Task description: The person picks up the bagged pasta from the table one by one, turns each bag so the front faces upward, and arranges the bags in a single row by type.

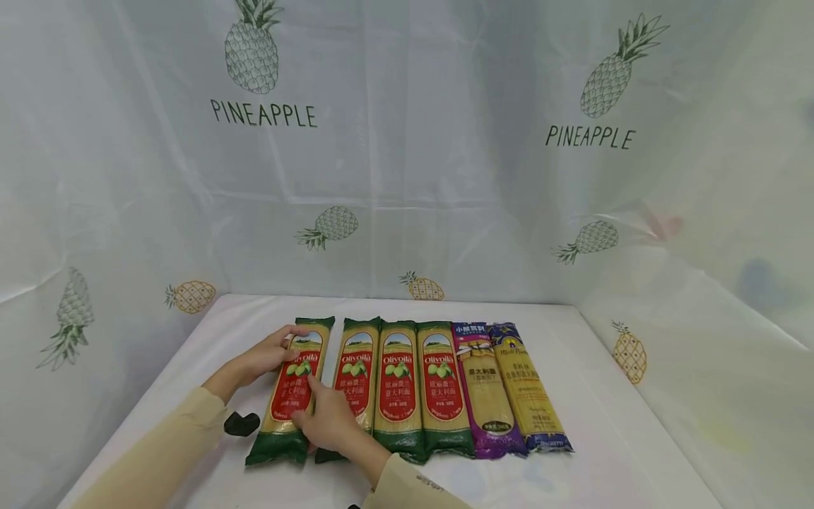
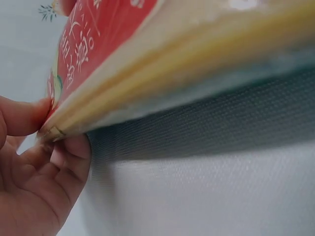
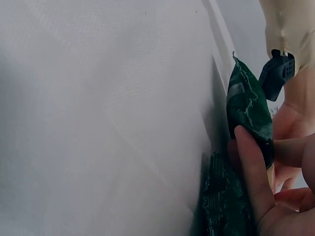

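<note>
Both hands grip the leftmost spaghetti pack (image 1: 294,385), a clear bag with a red label and green ends. My left hand (image 1: 263,357) holds its upper left edge; in the left wrist view the left hand (image 2: 34,182) has its thumb above and fingers beneath the edge, which is tilted up off the table. My right hand (image 1: 333,423) holds the lower right side. In the right wrist view its fingers pinch the pack near the green end (image 3: 248,103). Beside it lies a matching spaghetti pack (image 1: 356,371), partly hidden by the right hand.
Further right, in a row, lie two more red-label spaghetti packs (image 1: 399,382), a purple spaghetti pack (image 1: 486,389) and a yellow-and-blue spaghetti pack (image 1: 528,385). A white cloth covers the table (image 1: 610,438). Pineapple-print curtains (image 1: 445,177) enclose the back and sides.
</note>
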`<state>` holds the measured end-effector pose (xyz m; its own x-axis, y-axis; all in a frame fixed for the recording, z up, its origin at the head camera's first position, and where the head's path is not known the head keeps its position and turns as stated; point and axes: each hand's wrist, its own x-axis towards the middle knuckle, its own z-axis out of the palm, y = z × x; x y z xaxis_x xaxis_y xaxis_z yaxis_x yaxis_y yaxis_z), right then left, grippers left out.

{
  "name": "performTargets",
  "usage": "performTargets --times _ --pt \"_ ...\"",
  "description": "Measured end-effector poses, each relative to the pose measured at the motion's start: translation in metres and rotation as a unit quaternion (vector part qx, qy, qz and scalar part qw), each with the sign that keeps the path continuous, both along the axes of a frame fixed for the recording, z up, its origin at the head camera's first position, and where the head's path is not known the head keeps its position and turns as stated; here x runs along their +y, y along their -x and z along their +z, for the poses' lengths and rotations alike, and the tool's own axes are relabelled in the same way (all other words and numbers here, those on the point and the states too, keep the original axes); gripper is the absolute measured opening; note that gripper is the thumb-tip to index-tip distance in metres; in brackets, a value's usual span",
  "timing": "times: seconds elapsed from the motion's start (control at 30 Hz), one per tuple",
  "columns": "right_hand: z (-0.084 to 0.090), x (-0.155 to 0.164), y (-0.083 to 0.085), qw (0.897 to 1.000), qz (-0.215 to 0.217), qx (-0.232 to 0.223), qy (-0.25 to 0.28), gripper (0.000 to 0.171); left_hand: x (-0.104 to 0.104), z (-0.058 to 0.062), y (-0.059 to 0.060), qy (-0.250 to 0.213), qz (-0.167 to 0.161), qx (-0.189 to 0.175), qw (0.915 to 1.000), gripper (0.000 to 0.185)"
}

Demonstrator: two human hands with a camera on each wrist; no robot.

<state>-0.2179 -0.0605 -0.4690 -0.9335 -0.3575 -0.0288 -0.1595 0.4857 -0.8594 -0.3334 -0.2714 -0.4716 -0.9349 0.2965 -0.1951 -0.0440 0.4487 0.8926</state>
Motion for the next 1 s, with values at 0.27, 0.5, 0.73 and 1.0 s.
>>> performTargets --times 0.27,0.5,0.73,1.0 --pt "0.004 -0.001 -0.002 0.994 -0.001 0.069 -0.089 0.069 0.006 -0.002 0.005 0.033 0.023 0.002 0.9992 0.051" --pt "0.014 -0.003 -0.006 0.986 -0.015 0.069 -0.151 0.065 0.01 -0.003 0.003 0.031 0.008 0.01 0.9995 0.052" --pt "0.011 0.002 -0.003 0.989 -0.013 0.052 -0.141 0.068 0.014 -0.005 0.005 0.045 0.01 0.021 0.9987 0.055" --pt "0.002 0.012 0.001 0.99 -0.002 0.079 -0.118 0.073 0.012 -0.008 0.004 0.096 0.025 0.061 0.9932 0.06"
